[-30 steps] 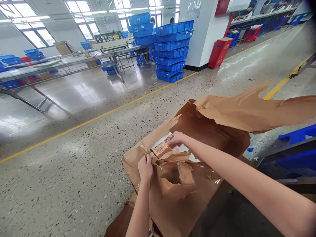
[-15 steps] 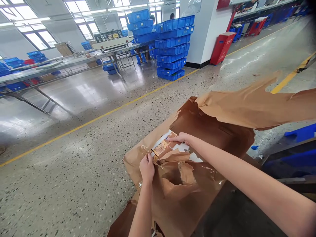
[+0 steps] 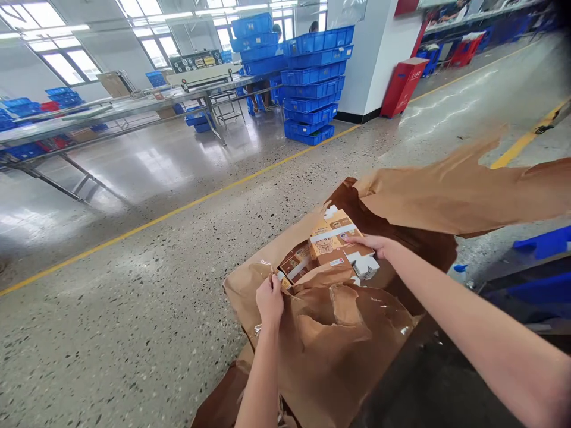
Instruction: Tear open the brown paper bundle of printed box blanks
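Observation:
Brown wrapping paper (image 3: pixel 330 351), torn open at the top, lies in front of me. My right hand (image 3: pixel 377 244) grips a bundle of flat folded cartons (image 3: pixel 332 246), printed orange and brown with cartoon bears and held by a white band. White carton flaps stick out at the bundle's ends. My left hand (image 3: pixel 270 297) is closed at the left edge of the torn opening, its fingers pinching the paper. Beside those fingers, another banded bundle of cartons (image 3: pixel 297 264) shows inside the wrapping, partly covered by the paper.
A large paper flap (image 3: pixel 468 190) spreads to the right. Blue crates (image 3: pixel 544 261) stand at the right edge. Across the speckled floor (image 3: pixel 147 297) are a tall stack of blue crates (image 3: pixel 314 89), a red bin (image 3: pixel 404 86) and a long metal-framed table (image 3: pixel 134 113). People are partly visible behind.
My right hand has lifted the carton bundle up and to the right, out of the opening, uncovering another bundle below. My left hand has stayed nearly in place at the paper's edge.

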`<action>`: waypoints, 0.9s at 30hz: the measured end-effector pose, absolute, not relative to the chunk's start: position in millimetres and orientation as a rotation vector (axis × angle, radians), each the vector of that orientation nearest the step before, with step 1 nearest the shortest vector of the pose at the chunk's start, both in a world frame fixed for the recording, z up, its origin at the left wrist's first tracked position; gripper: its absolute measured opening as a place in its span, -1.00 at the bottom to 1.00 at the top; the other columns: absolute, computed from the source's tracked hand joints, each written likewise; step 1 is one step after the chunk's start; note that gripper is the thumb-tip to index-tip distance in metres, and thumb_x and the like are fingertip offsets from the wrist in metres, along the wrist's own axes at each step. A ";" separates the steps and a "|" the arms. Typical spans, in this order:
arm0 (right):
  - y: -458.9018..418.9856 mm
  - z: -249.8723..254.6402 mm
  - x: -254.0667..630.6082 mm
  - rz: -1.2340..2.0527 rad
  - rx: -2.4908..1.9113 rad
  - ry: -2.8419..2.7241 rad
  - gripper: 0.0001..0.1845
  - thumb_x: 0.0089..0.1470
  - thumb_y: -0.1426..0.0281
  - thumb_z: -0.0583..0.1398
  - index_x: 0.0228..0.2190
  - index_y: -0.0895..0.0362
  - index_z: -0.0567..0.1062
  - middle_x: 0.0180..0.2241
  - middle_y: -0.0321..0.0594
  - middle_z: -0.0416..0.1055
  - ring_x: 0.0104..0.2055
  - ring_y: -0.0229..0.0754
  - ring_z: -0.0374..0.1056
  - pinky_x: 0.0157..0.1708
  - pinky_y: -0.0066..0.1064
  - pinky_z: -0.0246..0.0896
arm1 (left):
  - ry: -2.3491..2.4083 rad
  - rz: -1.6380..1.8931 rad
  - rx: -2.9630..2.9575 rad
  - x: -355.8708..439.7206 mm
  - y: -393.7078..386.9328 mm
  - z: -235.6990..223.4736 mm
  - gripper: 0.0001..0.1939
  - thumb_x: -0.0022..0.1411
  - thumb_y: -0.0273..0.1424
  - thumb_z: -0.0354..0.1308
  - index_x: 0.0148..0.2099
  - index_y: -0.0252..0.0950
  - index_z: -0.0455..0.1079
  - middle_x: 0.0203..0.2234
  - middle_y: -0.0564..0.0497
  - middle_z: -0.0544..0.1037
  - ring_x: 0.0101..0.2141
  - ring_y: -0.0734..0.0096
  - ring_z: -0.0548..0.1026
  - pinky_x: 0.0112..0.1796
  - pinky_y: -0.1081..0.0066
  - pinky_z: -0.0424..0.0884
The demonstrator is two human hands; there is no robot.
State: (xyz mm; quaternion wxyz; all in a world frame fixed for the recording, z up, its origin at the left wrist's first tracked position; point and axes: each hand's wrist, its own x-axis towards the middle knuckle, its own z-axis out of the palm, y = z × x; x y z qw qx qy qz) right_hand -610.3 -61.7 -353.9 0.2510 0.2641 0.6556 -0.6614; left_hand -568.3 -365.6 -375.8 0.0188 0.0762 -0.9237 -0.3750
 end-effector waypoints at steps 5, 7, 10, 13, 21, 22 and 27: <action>-70.5 -353.4 -604.0 -1.793 0.713 1.851 -0.71 0.13 0.34 0.11 -0.11 0.19 0.33 -0.16 -0.18 0.38 -0.24 -0.21 0.39 -0.29 -0.28 0.37 | -2.849 -1.194 0.223 -567.3 -366.9 -373.8 -0.61 0.26 -0.29 -0.13 -0.60 -0.29 0.14 -0.69 0.18 0.21 -0.60 0.52 0.20 -0.49 0.43 0.09; -77.9 -333.2 -616.7 -1.703 0.718 1.974 -0.72 0.12 0.35 0.12 -0.12 0.20 0.35 -0.16 -0.17 0.39 -0.24 -0.21 0.39 -0.28 -0.28 0.36 | -2.832 -1.256 0.205 -567.1 -368.3 -373.4 -0.60 0.26 -0.25 -0.13 -0.60 -0.29 0.15 -0.70 0.18 0.22 -0.60 0.52 0.22 -0.49 0.43 0.11; -87.9 -286.8 -633.9 -1.478 0.773 2.220 -0.72 0.11 0.35 0.13 -0.13 0.19 0.36 -0.13 -0.17 0.37 -0.19 -0.17 0.37 -0.23 -0.23 0.34 | -2.772 -1.413 0.189 -564.5 -368.7 -371.3 -0.55 0.24 -0.17 -0.12 -0.62 -0.29 0.16 -0.74 0.19 0.20 -0.63 0.54 0.23 -0.52 0.44 0.14; -92.7 -230.1 -632.2 -1.228 0.835 2.456 -0.73 0.11 0.34 0.13 -0.14 0.17 0.37 -0.11 -0.17 0.36 -0.15 -0.15 0.35 -0.19 -0.20 0.31 | -2.659 -1.684 0.213 -560.0 -370.6 -367.3 -0.55 0.24 -0.13 -0.15 -0.55 -0.31 0.22 -0.72 0.19 0.22 -0.66 0.59 0.23 -0.60 0.49 0.17; -87.0 -68.0 -556.5 -0.784 0.764 2.806 -0.73 0.09 0.33 0.14 -0.17 0.19 0.38 -0.12 -0.17 0.37 -0.13 -0.14 0.34 -0.15 -0.16 0.27 | -2.098 -2.411 0.278 -544.5 -407.8 -335.7 -0.67 0.10 -0.16 0.09 -0.25 -0.36 0.32 -0.61 0.16 0.38 -0.62 0.59 0.33 -0.47 0.42 0.38; -86.9 -50.2 -543.0 -0.766 0.740 2.830 -0.74 0.08 0.33 0.15 -0.19 0.20 0.39 -0.13 -0.18 0.37 -0.13 -0.13 0.33 -0.14 -0.14 0.26 | -2.026 -2.460 0.279 -534.9 -414.3 -328.1 -0.62 0.04 -0.13 0.14 -0.24 -0.34 0.32 -0.61 0.17 0.38 -0.60 0.59 0.34 -0.41 0.39 0.40; -89.8 28.8 -445.2 -1.008 0.670 2.840 -0.73 -0.05 0.32 0.25 -0.30 0.19 0.39 -0.29 -0.24 0.40 -0.29 -0.19 0.36 -0.32 -0.28 0.32 | -1.940 -2.508 0.319 -444.8 -427.2 -293.3 -0.67 0.01 -0.16 0.16 -0.26 -0.30 0.31 -0.47 0.09 0.45 -0.50 0.49 0.42 -0.41 0.35 0.42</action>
